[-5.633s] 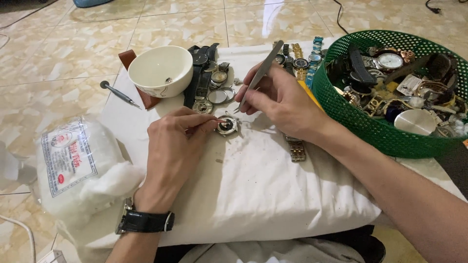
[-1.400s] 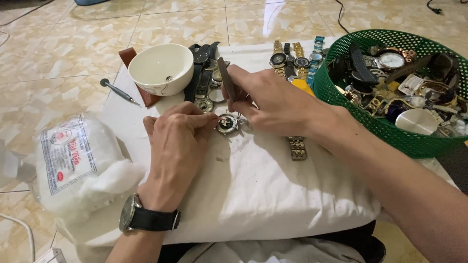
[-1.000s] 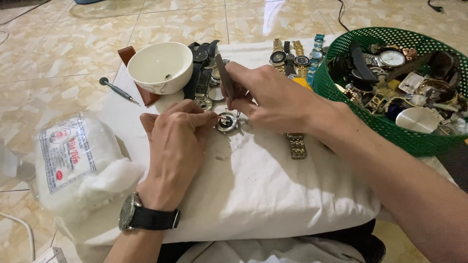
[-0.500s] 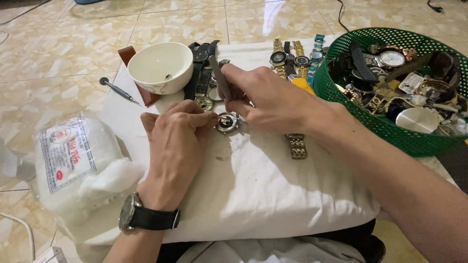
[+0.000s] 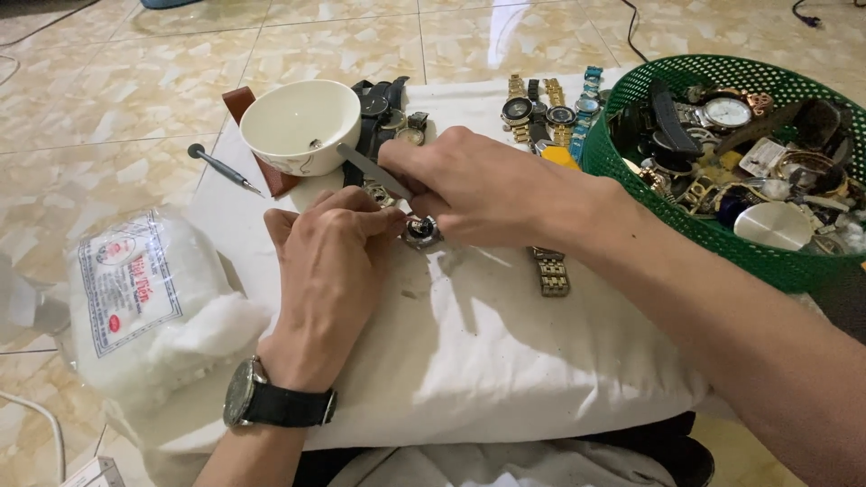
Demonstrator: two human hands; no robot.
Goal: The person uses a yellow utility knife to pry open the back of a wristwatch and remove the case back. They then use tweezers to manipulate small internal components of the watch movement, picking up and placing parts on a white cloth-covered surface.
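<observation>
Nearest, a left hand with a black-strapped wristwatch on its wrist, fingers curled and pressed down beside a small round watch case, steadying it on the white cushion. Across from it, a right hand, fingers closed round grey tweezers, the tips hidden under the hand just by the case. Case off its band, a metal bracelet piece lying just beside on the cloth: judged mid-way, the case apparently open and under work, nothing yet reassembled as far as can be told.

To the left, a plastic bag of cotton wool on the floor. Farther back on the surface, a white bowl with a small part inside, a thin screwdriver, a row of wristwatches. At the right, a green mesh basket heaped with watches and parts. Beyond, beige marbled floor tiles and a dark cable.
</observation>
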